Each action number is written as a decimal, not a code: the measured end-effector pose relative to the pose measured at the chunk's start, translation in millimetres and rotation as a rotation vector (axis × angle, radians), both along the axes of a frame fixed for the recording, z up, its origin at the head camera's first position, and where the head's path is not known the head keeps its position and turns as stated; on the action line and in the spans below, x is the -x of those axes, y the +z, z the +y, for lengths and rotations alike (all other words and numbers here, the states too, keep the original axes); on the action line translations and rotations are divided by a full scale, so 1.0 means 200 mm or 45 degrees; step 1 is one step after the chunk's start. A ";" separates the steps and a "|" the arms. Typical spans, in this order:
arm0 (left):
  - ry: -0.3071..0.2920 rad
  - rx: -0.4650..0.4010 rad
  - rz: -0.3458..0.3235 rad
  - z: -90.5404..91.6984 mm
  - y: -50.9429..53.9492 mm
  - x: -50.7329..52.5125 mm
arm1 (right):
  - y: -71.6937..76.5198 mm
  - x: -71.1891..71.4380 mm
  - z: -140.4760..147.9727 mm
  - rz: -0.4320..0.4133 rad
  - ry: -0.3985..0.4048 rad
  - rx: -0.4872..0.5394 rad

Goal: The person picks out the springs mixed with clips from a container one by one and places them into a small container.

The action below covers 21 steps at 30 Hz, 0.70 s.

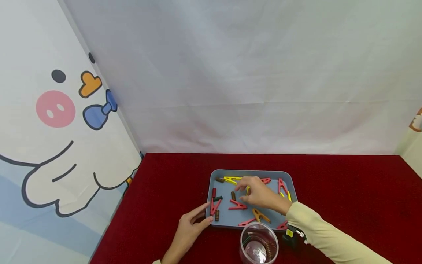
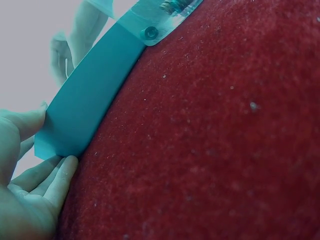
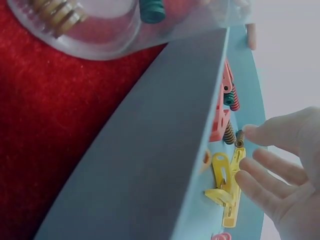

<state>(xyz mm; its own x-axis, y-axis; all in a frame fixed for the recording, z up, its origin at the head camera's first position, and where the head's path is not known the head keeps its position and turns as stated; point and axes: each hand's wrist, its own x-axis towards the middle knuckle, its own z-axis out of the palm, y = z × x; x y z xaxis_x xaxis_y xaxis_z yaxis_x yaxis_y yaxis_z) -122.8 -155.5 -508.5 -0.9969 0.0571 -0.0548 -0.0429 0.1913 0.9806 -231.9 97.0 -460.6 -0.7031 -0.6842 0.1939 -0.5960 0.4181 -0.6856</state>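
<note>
The tray (image 1: 227,219) lay on the surface (image 1: 171,183) with its long side toward the person, which probably kept all its contents within reach. The left hand (image 1: 191,225) rested at the tray's near left corner, thumb and fingers apart and touching the tray's outside; it held no part, and presumably served to steady the tray. The right hand (image 1: 258,192) hung over the middle of the tray, fingers loosely bent and parted from the thumb, with nothing seen in its grasp. That pose seemed suited to pinching small parts: a yellow clip (image 1: 248,190) lay beneath it, and a brown spring (image 1: 233,195) just left of it.

Along the tray's left wall lay a green spring (image 1: 218,198), a red clip (image 1: 213,210) and a second brown spring (image 1: 217,215); an orange clip (image 1: 262,216) lay toward the near wall. Where parts lay apart, fingers could likely get at each one singly. The cup (image 1: 256,252) stood just on the near side of the tray, right of its middle, with brown and green springs inside. Its high wall likely kept those springs gathered, and its place left only a short reach from the tray.
</note>
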 end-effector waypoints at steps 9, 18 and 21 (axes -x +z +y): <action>-0.005 -0.013 -0.017 0.00 0.02 -0.02 | -0.02 -0.01 -0.03 0.081 -0.015 -0.033; -0.014 -0.030 -0.026 -0.01 0.03 -0.03 | -0.02 -0.01 -0.07 0.100 0.009 -0.061; -0.019 -0.033 -0.027 -0.01 0.03 -0.03 | -0.02 -0.02 -0.07 0.127 0.017 -0.077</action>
